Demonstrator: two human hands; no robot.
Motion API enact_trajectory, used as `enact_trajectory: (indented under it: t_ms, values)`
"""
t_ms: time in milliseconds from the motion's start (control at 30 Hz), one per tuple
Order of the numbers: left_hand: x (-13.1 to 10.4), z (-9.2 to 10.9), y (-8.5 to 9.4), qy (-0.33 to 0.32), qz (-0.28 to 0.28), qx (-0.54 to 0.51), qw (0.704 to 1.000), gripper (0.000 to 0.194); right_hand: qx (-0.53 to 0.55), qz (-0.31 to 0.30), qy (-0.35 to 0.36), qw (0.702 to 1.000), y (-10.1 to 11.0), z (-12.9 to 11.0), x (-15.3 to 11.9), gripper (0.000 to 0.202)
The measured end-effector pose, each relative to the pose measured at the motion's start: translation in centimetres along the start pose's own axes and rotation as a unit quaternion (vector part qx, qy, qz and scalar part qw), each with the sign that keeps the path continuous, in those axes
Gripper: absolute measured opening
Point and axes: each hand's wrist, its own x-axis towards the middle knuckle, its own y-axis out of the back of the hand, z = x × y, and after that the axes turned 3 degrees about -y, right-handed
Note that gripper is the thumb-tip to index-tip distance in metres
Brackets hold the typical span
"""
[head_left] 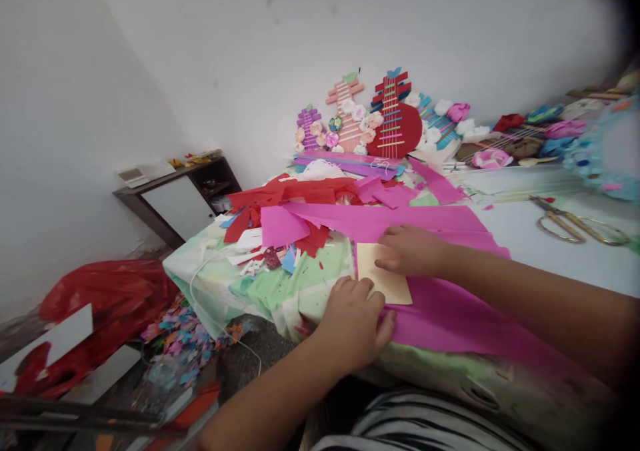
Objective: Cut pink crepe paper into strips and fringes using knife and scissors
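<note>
A cream rectangular card [395,287] lies flat on a large sheet of magenta paper [450,311] near the table's front edge. My left hand [353,321] is at the card's lower left corner, fingers bent over the edge and the thumb beside it on the magenta paper. From the right, my right hand [413,251] rests on the card's upper part, its fingers curled and pressing on it. Both hands cover portions of the card, and the undersides of the fingers are hidden.
Gold-handled scissors [575,227] lie at the right. Red paper scraps [300,187] are heaped behind the magenta sheet. Colourful guitar-shaped crafts [393,127] lean on the wall. A low cabinet [175,204] stands at left, with a red plastic bag [115,291] on the floor.
</note>
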Motion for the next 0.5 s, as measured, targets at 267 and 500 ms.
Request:
enact_trajectory:
  t_ms: [267, 500]
  values:
    - [2.4, -0.3, 1.4, -0.033, -0.071, 0.043, 0.996, 0.027, 0.039, -0.004, 0.067, 0.997, -1.5, 1.1, -2.3, 0.058]
    - [7.0, -1.5, 1.2, -0.118, -0.159, 0.04, 0.979, 0.037, 0.043, 0.021, 0.013, 0.999, 0.7, 2.5, -4.9, 0.042]
